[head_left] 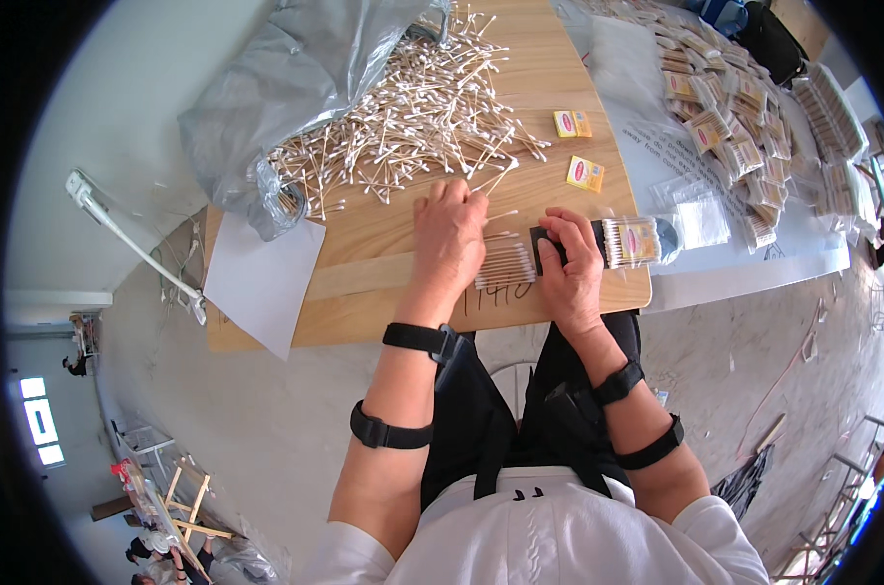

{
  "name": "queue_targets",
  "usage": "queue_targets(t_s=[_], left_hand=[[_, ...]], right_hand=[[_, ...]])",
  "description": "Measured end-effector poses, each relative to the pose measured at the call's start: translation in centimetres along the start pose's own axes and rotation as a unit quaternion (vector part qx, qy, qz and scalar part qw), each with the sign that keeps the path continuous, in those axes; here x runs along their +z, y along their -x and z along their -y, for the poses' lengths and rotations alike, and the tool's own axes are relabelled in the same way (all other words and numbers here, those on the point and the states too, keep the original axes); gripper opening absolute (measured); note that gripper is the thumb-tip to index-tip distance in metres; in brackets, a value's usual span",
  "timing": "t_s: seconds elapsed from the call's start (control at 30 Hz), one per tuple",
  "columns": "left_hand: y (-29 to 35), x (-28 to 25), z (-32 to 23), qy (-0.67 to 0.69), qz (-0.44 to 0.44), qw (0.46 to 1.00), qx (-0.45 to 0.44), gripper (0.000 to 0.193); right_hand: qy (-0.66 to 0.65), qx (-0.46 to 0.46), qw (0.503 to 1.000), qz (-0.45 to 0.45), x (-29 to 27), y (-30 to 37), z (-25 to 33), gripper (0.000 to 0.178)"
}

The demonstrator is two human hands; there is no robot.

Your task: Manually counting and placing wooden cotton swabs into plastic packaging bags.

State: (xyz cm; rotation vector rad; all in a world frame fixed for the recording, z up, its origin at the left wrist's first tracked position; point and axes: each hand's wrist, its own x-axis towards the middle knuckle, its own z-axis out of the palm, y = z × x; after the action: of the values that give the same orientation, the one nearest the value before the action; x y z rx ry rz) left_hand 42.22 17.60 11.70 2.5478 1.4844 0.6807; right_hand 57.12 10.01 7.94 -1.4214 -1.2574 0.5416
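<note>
My left hand [450, 234] is closed in a pinch on a few cotton swabs [500, 176], which stick out past its fingertips. Beside it a row of cotton swabs [505, 264] lies lined up on the wooden table. My right hand [570, 265] is closed round a flat black block [539, 244] at the right end of that row; fingers hide part of it. Against the block's right side lies a clear pack of swabs [630, 242] with a yellow card inside. A big heap of loose cotton swabs [412, 122] spreads over the table beyond my left hand.
A grey plastic bag [276, 107] lies by the heap, and white paper [263, 278] overhangs the table's left edge. Two small yellow cards [585, 174] lie at the far right. Many filled packs [739, 146] cover the neighbouring surface, near empty clear bags [700, 222].
</note>
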Motion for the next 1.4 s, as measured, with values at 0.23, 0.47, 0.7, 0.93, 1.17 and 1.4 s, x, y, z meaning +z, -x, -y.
queue_targets(t_s=[0.23,0.47,0.7,0.93,1.17,1.4], left_hand=[[1.2,-0.5,0.4,0.056,0.047,0.997,0.017,0.010],[5.7,3.1,-1.1,0.440,-0.162,0.858,-0.209,0.039],[4.9,3.8,-1.7,0.562,-0.132,0.791,-0.202,0.047],[7.5,0.8,-2.8,0.071,0.053,0.996,-0.009,0.062],[7.9,0.7,-3.2,-0.012,0.121,0.993,-0.009,0.070],[8.3,0.6,-2.4,0.041,0.130,0.991,-0.005,0.073]], right_hand=[[-0.127,0.056,0.990,-0.032,0.0,-0.3,0.2,0.020],[-0.296,0.150,0.943,-0.022,2.2,0.1,1.1,0.040],[-0.376,0.162,0.910,-0.055,2.2,0.2,-0.3,0.038],[0.230,-0.179,0.932,0.215,-3.2,0.3,0.7,0.054],[0.281,-0.228,0.905,0.223,-3.0,0.9,-0.4,0.051],[0.385,-0.178,0.870,0.252,-3.2,2.6,1.2,0.065]])
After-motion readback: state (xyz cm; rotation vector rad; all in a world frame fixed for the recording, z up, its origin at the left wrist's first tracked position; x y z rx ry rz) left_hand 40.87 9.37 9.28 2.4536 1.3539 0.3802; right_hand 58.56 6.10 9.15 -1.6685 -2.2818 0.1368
